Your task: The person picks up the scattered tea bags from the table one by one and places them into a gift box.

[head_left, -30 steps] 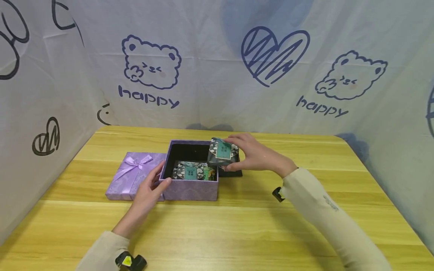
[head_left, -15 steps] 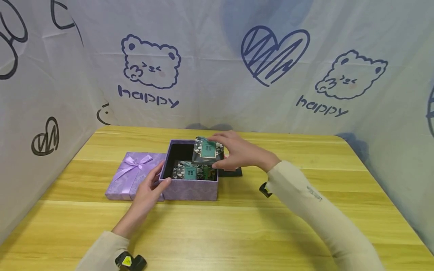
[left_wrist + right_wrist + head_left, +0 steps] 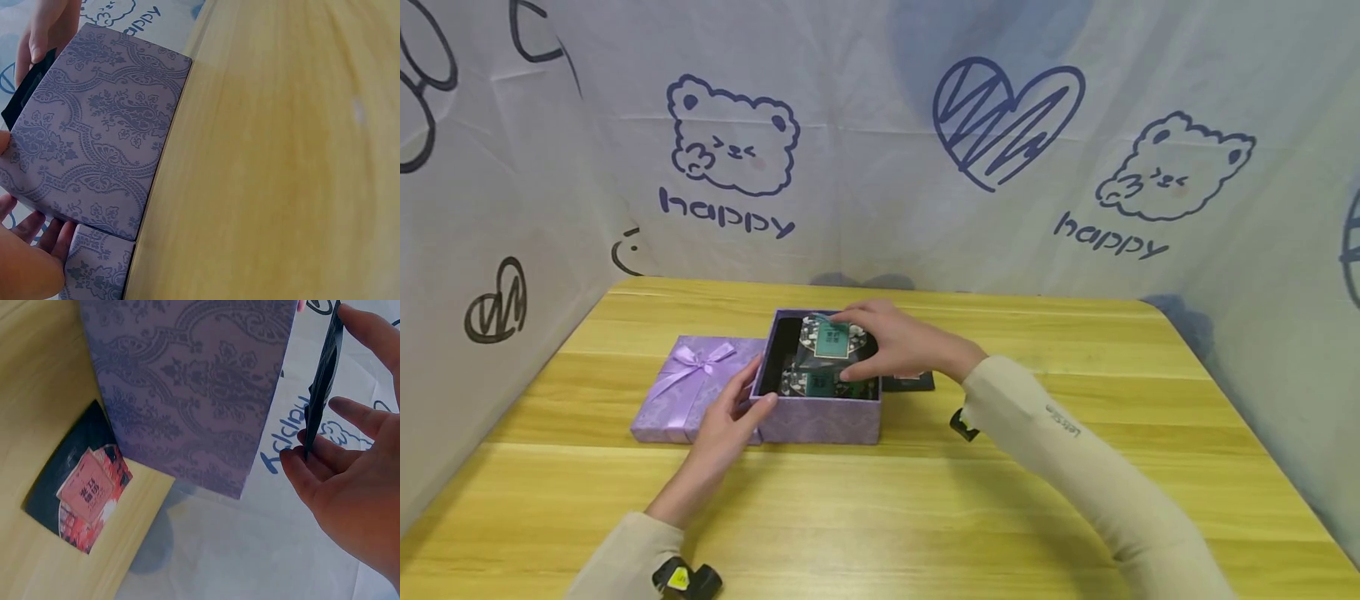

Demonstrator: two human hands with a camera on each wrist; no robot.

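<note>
A purple patterned gift box stands without its lid at the table's middle. My left hand holds its near left corner, thumb at the front rim and fingers along the side. My right hand pinches a dark flat packet with a teal label between thumb and fingers, tilted over the box opening. From the right wrist view, the packet appears edge-on above the rim. Inside the box lies another teal-labelled packet, partly covered by the held one.
The purple lid with a ribbon bow lies left of the box, touching or close to it. Right of the box, a black packet with a red-pink label lies on the wooden table. A printed cloth hangs behind.
My right hand has carried the teal-labelled packet leftward from the box's right side and lowered it into the opening. My left hand stays at the box corner.
</note>
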